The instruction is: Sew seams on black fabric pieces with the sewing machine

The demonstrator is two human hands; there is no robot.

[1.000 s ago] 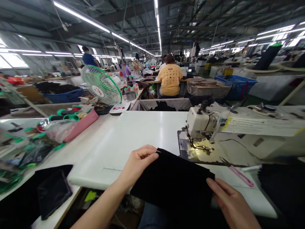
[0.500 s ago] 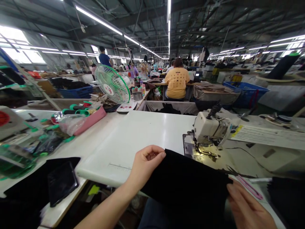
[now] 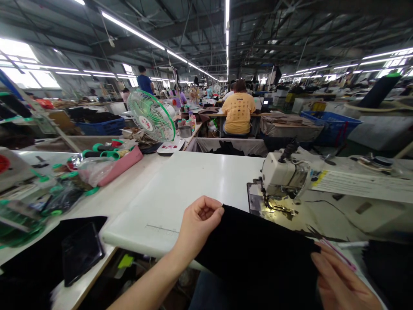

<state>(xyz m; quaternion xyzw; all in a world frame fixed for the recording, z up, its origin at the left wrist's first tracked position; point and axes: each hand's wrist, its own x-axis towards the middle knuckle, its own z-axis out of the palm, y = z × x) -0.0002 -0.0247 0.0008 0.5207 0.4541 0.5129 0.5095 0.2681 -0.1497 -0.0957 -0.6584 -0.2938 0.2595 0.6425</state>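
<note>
A piece of black fabric (image 3: 258,254) lies over the near edge of the white sewing table (image 3: 193,185). My left hand (image 3: 198,226) pinches its far left corner between thumb and fingers. My right hand (image 3: 342,282) grips the fabric's right edge at the lower right of the view, fingers closed on the cloth. A white sewing machine (image 3: 285,176) stands just beyond the fabric, its lamp lighting the needle plate (image 3: 274,209).
A pink-handled tool (image 3: 338,254) lies right of the fabric. A green desk fan (image 3: 150,116), a pink tray (image 3: 121,163) and bagged green-capped items crowd the left. A black phone (image 3: 80,254) lies on dark cloth at lower left. A person in a yellow shirt (image 3: 238,112) sits ahead.
The view has shifted slightly left and down. Both hands keep hold of the black fabric; my right hand has slid farther toward the lower right.
</note>
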